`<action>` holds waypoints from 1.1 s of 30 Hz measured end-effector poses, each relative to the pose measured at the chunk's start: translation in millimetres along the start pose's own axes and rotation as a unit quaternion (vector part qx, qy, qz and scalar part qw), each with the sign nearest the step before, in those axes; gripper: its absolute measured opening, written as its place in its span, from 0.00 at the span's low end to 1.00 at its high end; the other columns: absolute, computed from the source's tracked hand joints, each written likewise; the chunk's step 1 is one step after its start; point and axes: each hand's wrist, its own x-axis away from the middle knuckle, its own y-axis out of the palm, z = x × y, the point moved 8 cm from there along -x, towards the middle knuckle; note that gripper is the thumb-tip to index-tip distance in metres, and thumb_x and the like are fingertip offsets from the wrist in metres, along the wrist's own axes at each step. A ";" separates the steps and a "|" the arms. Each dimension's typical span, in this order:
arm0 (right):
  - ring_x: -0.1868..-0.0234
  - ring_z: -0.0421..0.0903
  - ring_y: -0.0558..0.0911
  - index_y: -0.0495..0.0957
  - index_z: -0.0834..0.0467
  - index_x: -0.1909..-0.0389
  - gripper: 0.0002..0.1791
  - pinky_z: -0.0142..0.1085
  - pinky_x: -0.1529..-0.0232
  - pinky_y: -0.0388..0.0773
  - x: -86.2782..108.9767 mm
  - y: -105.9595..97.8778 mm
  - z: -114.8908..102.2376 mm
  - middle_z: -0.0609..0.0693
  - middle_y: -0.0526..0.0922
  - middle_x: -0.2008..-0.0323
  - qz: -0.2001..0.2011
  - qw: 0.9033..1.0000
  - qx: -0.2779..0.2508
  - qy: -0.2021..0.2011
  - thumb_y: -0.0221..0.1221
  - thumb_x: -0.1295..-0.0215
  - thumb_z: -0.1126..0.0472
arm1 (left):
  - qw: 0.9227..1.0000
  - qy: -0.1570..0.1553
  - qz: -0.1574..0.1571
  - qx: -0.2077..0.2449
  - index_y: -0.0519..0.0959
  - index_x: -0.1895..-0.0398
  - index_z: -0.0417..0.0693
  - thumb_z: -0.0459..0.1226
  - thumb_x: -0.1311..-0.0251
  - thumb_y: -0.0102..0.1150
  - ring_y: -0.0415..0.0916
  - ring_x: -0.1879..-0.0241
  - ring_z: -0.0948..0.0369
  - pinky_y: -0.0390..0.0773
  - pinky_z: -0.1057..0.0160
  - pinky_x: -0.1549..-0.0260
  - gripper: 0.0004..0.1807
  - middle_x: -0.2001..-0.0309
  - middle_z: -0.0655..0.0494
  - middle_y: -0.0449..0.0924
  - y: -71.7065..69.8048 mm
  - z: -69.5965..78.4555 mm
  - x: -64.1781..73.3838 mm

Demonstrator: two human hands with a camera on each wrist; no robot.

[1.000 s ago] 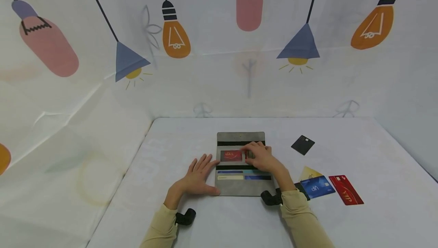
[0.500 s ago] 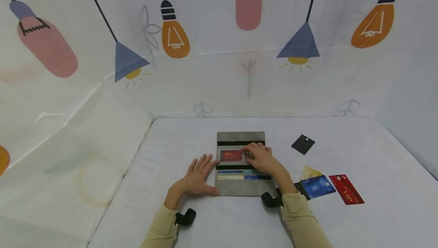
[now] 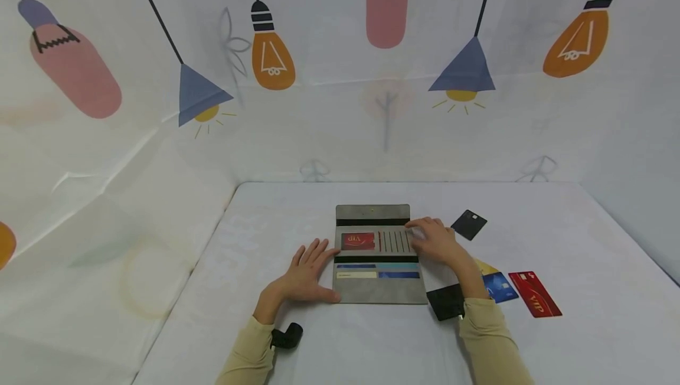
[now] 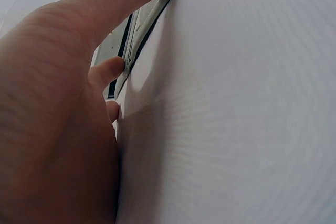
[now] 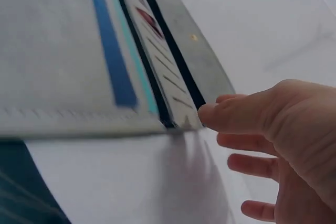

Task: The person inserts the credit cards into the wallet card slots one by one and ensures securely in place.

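A grey wallet [image 3: 379, 293] lies unfolded, its slots holding several cards with blue, teal and cream edges. A red VIP card [image 3: 358, 241] shows in its upper section, left of a row of dark slits [image 3: 394, 242]. My left hand [image 3: 303, 279] rests palm down with fingers spread, thumb on the wallet's lower left corner and index finger at its left edge. At the wallet's upper right edge is my right hand [image 3: 438, 243]. In the right wrist view its thumb [image 5: 231, 115] touches that edge, the other fingers extended beyond it.
Right of the wallet lie a black card [image 3: 470, 225], a red VIP card [image 3: 535, 294], a blue card [image 3: 501, 288] and a yellow card [image 3: 486, 267]. A dark card [image 5: 26, 187] lies near the right wrist. A white printed sheet [image 3: 340, 131] stands behind the table.
My right hand has moved right, from the upper section beside the red VIP card to the wallet's right edge, uncovering the row of slits. The left hand stays in place.
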 end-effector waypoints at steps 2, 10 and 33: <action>0.36 0.69 0.65 0.76 0.59 0.40 0.21 0.72 0.45 0.59 1.4 -6.4 7.5 0.66 0.73 0.38 0.011 1.000 0.002 0.009 0.60 0.34 0.61 | 1.000 0.000 0.001 -0.001 0.55 0.23 0.54 0.61 0.51 0.68 0.32 0.21 0.46 0.32 0.39 0.28 0.55 0.20 0.44 0.41 -0.4 -1.3 0.7; 0.30 0.74 0.51 0.68 0.62 0.34 0.26 0.74 0.41 0.51 12.9 -23.0 39.7 0.71 0.56 0.29 0.026 0.997 0.005 0.075 0.55 0.30 0.57 | 1.000 0.002 0.001 0.008 0.55 0.23 0.52 0.61 0.51 0.68 0.32 0.22 0.46 0.32 0.38 0.28 0.55 0.21 0.44 0.41 -0.1 -2.6 2.4; 0.35 0.80 0.46 0.51 0.68 0.28 0.47 0.75 0.43 0.46 29.4 -31.7 113.1 0.81 0.47 0.34 -0.023 0.988 -0.022 0.152 0.59 0.35 0.43 | 1.000 -0.001 0.000 0.004 0.54 0.22 0.57 0.62 0.51 0.68 0.31 0.21 0.49 0.31 0.40 0.28 0.55 0.20 0.48 0.40 0.8 -2.3 1.9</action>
